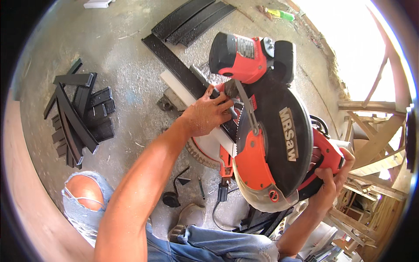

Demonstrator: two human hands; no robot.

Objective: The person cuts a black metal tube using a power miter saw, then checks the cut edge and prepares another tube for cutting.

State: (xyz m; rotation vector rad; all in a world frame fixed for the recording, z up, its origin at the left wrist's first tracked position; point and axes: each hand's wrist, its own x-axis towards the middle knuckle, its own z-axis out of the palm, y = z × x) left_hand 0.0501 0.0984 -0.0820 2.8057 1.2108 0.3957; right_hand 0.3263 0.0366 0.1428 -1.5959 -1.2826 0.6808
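Observation:
A red and black miter saw [279,105] stands on the concrete floor in front of me. My right hand [327,185] is wrapped round its red and black handle [330,153], at the right. A long black profile bar [168,59] lies slantwise across the saw, beside a white strip [176,86]. My left hand [204,115] presses on the black bar close to the toothed blade [239,124], fingers bent over it; the fingertips are partly hidden. An orange and clear guard [257,168] covers the near side of the blade. Whether the blade turns, I cannot tell.
Several black offcuts [78,111] lie heaped on the floor at left. More black bars [192,22] lie beyond the saw. A tape measure [171,199] and a pencil [201,187] rest by my shoe [190,218]. Wooden framing [375,144] stands at right.

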